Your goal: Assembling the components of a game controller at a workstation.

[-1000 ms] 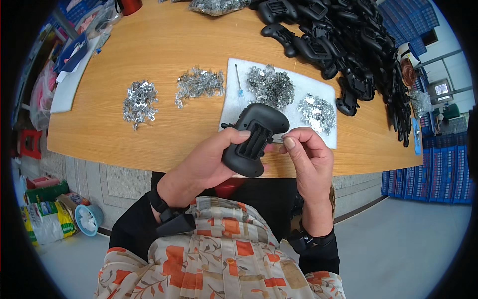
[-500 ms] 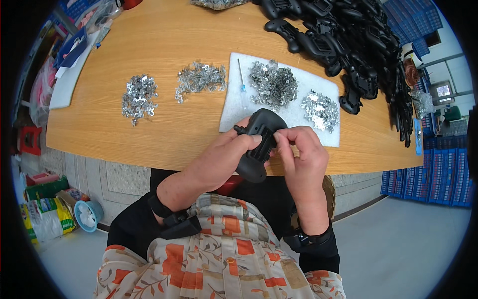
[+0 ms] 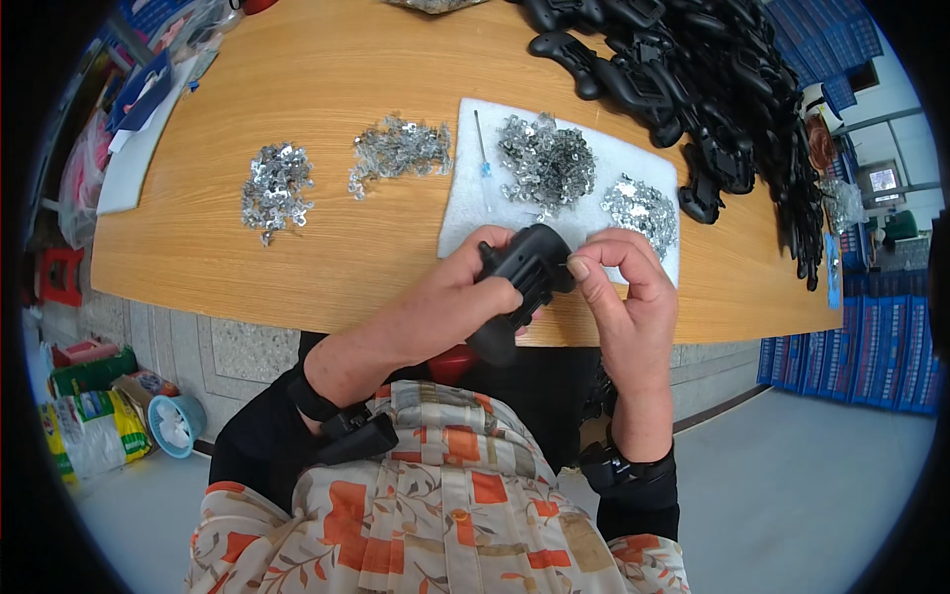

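My left hand (image 3: 475, 292) is closed round a black game controller grip (image 3: 536, 269), thumb across its slotted middle. The grip is tilted above the table's near edge. Close by its right side, my right hand (image 3: 628, 287) has thumb and forefinger pinched together; whatever they hold is too small to make out. Behind the hands lies a white foam sheet (image 3: 457, 223). On it are a thin screwdriver (image 3: 481, 144) with a blue-and-clear handle, a heap of small metal clips (image 3: 546, 163) and a pile of shiny flat metal pieces (image 3: 641, 210).
Two more piles of small metal parts, one at left (image 3: 277, 190) and one nearer the foam (image 3: 401, 151), lie on the wooden table (image 3: 198, 243). Many black controller grips (image 3: 683, 89) are heaped at the far right. Blue crates (image 3: 856, 342) stand beyond the table.
My right hand has drawn a little to the right, away from the controller grip, fingertips still pinched. The grip has turned slightly in my left hand.
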Demonstrator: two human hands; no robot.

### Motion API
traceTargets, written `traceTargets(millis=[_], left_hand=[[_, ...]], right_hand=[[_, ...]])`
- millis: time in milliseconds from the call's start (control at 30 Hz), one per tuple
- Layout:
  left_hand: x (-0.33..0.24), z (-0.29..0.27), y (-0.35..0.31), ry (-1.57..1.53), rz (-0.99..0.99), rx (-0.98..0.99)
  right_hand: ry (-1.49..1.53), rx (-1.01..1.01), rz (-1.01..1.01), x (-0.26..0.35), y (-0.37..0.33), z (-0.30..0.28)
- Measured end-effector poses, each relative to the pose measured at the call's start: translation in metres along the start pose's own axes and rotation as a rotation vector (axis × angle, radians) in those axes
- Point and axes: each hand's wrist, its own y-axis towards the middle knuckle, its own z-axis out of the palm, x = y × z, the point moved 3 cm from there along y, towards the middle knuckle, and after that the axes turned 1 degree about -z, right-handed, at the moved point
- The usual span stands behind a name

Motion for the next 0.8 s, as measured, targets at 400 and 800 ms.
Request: traceTargets(millis=[400,800], left_hand=[[-0.024,-0.007,-0.009,0.197,0.022,0.003],[-0.010,-0.016,0.001,0.197,0.224,-0.230]], right_hand=[[0.766,-0.045,0.513,-0.040,-0.014,0.013],[0.594,0.133,0.515,-0.012,-0.043,0.031]])
